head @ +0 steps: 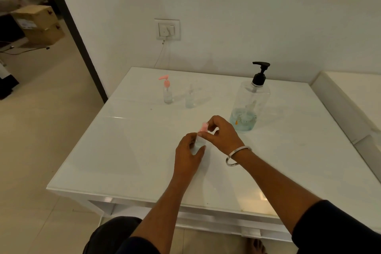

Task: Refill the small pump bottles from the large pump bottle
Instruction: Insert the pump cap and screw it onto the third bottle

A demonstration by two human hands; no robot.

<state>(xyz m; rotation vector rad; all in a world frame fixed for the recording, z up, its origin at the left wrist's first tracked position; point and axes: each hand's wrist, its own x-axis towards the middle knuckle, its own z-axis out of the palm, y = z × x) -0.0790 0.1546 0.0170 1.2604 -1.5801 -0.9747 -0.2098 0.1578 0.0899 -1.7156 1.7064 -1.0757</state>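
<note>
Gripping clear small bottle (199,145), pinching pink pump (203,127)

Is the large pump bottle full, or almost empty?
Almost empty. In the large pump bottle, bluish liquid fills only the bottom part; the clear body above it is empty. It stands upright on the table.

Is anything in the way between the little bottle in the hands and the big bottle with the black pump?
Nothing visible. Both hands hold the small bottle near the table's middle, and the large pump bottle stands further back to the right, with only bare table between them. The two other small bottles stand off to the left.
</note>
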